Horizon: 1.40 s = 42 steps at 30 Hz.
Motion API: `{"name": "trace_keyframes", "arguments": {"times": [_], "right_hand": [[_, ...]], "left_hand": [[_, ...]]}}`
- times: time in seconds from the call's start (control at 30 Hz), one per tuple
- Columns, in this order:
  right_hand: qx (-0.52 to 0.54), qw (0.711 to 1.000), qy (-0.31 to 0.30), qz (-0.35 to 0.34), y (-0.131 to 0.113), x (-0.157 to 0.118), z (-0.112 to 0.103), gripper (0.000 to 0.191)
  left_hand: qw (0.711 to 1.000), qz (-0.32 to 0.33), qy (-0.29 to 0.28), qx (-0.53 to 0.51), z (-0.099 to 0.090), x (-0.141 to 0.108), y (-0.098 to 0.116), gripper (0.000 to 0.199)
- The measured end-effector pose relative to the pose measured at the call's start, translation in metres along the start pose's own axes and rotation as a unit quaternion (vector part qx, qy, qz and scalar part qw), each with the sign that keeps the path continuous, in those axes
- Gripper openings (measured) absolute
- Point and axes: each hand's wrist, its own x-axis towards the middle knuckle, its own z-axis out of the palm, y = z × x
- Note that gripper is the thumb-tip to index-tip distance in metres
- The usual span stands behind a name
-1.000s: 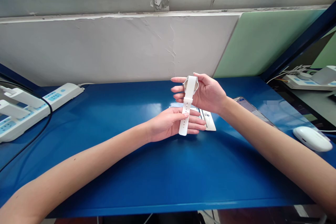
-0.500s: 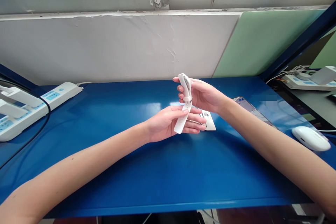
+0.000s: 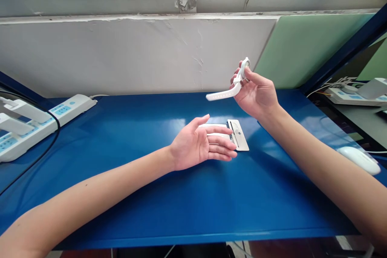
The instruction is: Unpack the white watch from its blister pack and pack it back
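Observation:
My right hand (image 3: 256, 90) is raised above the back of the blue desk, closed on a white wristwatch (image 3: 240, 83). The watch's pale strap, with a row of small holes, hangs out to the left from my fingers. Lower and to the left, my left hand (image 3: 202, 143) is open, palm up and fingers stretched out, with nothing in it. Behind its fingers lies a flat white card (image 3: 240, 139) with a dark slot, on the desk. A further white piece beside the card is partly hidden by my left fingers.
On the left of the desk (image 3: 145, 197) lies a white power strip (image 3: 74, 105) with plugs and a black cable (image 3: 57, 129). A white mouse (image 3: 359, 160) sits at the right, beside my right forearm. Another power strip (image 3: 341, 94) is beyond the desk's right edge. A wall (image 3: 136, 56) rises behind.
My right hand has lifted the watch up and to the right, turning it. My left thumb has let go of the strap, and the left hand now lies open. More of the card shows.

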Motion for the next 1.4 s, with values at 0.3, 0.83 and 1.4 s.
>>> {"name": "trace_keyframes", "arguments": {"times": [0.3,0.83,1.4], "right_hand": [[-0.155,0.966,-0.173,0.110,0.011,-0.021,0.018,0.019],[-0.180,0.948,-0.210,0.159,0.024,-0.030,0.021,0.022],[-0.110,0.961,-0.191,0.164,0.025,-0.028,0.022,0.021]], "left_hand": [[0.995,0.066,0.058,0.056,0.005,0.001,0.006,0.040],[0.975,0.073,0.092,0.190,0.002,0.006,-0.001,0.033],[0.950,0.157,0.115,0.246,0.004,0.005,-0.012,0.037]]}}
